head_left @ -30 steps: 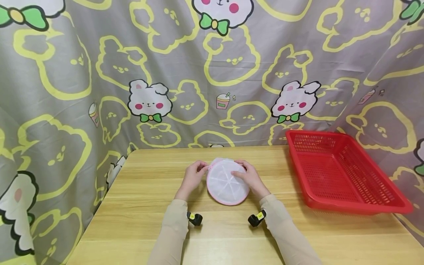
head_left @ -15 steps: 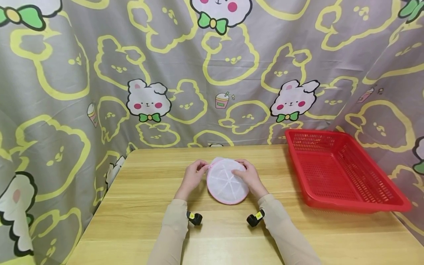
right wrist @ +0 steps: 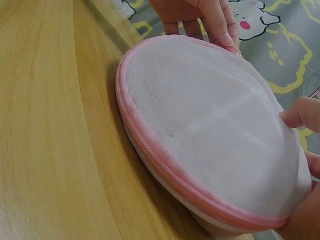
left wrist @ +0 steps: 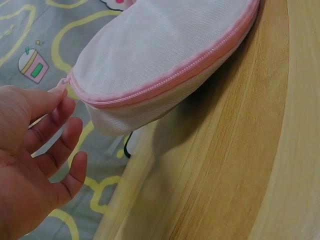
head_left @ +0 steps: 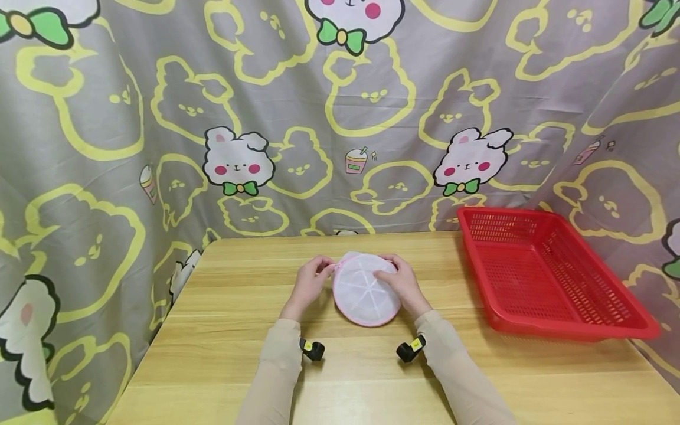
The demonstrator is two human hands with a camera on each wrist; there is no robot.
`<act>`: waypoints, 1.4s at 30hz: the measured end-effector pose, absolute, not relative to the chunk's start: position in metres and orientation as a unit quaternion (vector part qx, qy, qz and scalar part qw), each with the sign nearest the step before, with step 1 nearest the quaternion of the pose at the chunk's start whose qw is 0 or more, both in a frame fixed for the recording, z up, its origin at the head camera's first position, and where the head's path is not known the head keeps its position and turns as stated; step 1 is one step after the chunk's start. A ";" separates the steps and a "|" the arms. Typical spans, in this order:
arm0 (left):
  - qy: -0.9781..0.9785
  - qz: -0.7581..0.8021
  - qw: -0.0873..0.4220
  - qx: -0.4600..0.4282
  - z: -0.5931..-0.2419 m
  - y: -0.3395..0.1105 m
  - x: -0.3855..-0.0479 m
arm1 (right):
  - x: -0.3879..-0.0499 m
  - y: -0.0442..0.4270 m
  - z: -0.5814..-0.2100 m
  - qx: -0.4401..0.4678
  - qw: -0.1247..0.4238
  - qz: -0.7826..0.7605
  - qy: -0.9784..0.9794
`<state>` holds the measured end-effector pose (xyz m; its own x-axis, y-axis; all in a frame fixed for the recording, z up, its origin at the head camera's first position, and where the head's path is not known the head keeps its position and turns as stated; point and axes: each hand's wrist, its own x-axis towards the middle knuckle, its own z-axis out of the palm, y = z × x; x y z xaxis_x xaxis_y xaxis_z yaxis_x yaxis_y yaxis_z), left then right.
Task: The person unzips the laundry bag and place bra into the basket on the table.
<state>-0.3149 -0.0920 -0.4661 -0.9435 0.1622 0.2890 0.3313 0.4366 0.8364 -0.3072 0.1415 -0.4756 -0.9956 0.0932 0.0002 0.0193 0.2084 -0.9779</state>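
Observation:
A round white mesh laundry bag [head_left: 368, 292] with a pink zipper rim is held up, tilted, between both hands over the table. My left hand [head_left: 310, 284] pinches the small pink zipper pull [left wrist: 60, 86] at the bag's left side; its other fingers are loosely bent and apart from the bag. At the opposite side my right hand [head_left: 405, 287] grips the bag, thumb on the mesh face and fingers behind the rim. Along the stretch of zipper [left wrist: 165, 82] seen in the left wrist view, the teeth are joined. The bag's underside is mostly hidden.
To the right, a red plastic basket [head_left: 483, 289] with slotted walls stands on the wooden table [head_left: 239, 348]. A grey curtain [head_left: 297, 200] printed with cartoon animals hangs behind the table and along its sides.
Very little differs. The bag has shifted slightly to the right with my right hand, while my left hand keeps its pinch on the zipper pull.

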 end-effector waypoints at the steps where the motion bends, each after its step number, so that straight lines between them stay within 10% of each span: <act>1: -0.844 -0.509 0.084 -0.146 -0.466 -0.092 -0.315 | -0.307 0.142 -0.476 -0.037 0.030 0.629 -0.776; 42: -0.853 -0.486 0.108 -0.157 -0.467 -0.091 -0.315 | -0.311 0.144 -0.476 -0.082 0.047 0.652 -0.752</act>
